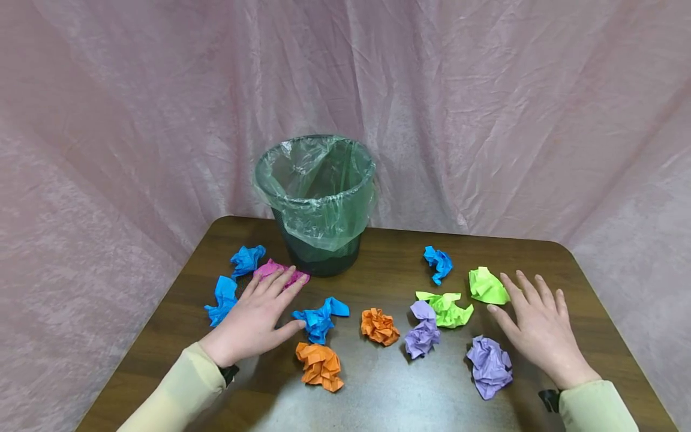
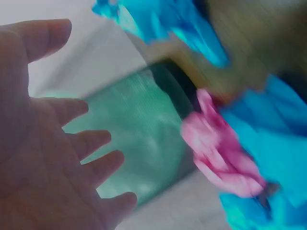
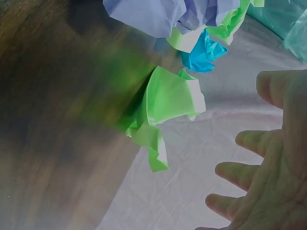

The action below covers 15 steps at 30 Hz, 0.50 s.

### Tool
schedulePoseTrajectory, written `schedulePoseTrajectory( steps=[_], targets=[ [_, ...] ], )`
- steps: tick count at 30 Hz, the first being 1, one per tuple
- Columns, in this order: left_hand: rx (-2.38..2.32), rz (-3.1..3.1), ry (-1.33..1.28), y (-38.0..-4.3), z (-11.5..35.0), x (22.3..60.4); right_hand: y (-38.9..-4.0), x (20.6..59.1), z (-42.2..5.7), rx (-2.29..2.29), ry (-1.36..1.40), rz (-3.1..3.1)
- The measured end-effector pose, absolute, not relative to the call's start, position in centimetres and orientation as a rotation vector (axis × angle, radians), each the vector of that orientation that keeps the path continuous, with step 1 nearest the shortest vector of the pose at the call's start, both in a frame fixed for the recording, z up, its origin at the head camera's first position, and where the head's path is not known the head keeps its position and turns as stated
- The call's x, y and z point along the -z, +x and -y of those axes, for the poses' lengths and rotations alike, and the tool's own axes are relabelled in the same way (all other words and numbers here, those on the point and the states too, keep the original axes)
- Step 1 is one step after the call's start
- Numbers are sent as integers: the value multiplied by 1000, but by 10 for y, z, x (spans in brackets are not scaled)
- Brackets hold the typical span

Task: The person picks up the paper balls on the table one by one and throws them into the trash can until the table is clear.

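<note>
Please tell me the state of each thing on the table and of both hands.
Bin: upright, open-topped
Liner: draped over the bin's rim
Blue papers: crumpled
Pink paper: crumpled
Orange papers: crumpled
Green papers: crumpled
Purple papers: crumpled
Left hand: fingers spread, holding nothing
Right hand: fingers spread, holding nothing

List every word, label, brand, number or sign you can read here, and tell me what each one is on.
None: no readable text in any view.
The crumpled papers, the bin, its green liner, the table and the curtain show no lettering.
The dark wristbands show too little to tell, and the left wrist view is blurred.
</note>
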<state>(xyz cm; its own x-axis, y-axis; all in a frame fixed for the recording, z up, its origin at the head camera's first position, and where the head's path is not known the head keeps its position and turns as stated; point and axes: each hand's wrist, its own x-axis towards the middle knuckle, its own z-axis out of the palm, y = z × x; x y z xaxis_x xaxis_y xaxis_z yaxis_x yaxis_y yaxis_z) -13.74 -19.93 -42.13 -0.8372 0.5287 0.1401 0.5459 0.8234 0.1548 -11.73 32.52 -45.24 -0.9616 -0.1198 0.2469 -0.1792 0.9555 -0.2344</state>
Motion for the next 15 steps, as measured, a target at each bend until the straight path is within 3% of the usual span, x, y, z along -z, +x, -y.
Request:
schedulePoseTrajectory(
  steps=[15],
  targets=[
    [167, 2802, -1420, -132, 108, 406, -134, 444, -323, -338, 369, 2877]
  ],
)
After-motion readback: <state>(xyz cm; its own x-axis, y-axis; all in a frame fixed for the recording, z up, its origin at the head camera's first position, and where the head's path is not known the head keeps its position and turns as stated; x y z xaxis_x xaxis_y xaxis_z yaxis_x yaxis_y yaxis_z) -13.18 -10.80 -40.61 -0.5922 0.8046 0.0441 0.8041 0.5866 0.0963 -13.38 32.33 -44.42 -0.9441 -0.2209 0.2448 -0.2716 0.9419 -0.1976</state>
